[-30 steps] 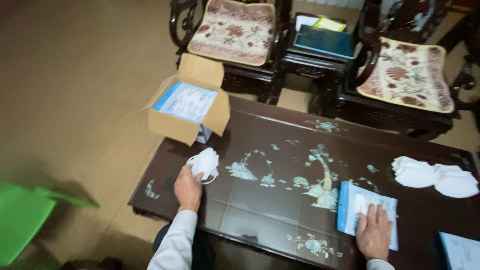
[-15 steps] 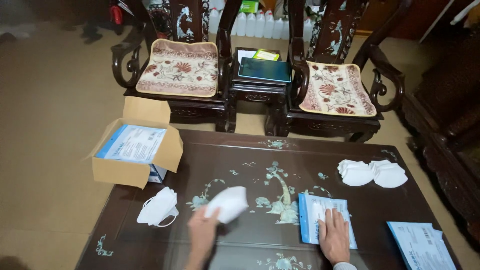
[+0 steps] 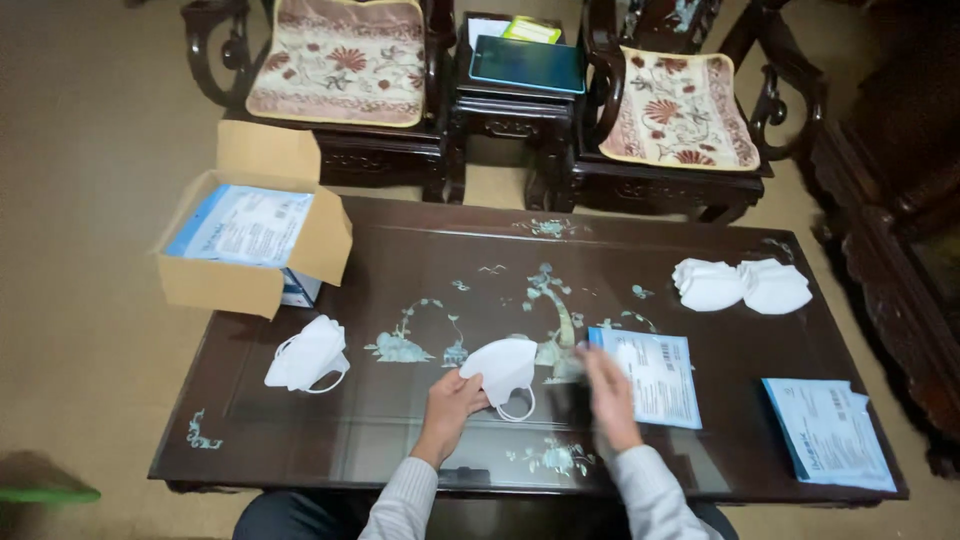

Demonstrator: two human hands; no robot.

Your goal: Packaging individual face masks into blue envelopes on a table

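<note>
On the dark inlaid worktop [image 3: 700,250], the left hand [image 3: 452,402] is grasping a white folded mask [image 3: 502,368] near the centre front, while the right hand [image 3: 608,395], blurred and released, is hovering beside a blue-edged packet [image 3: 650,375].

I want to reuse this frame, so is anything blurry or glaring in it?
Head view: the right hand is motion-blurred; the left hand holding the mask is sharper; the glossy table shows soft reflections, no harsh glare; lighting is dim and even.
</note>
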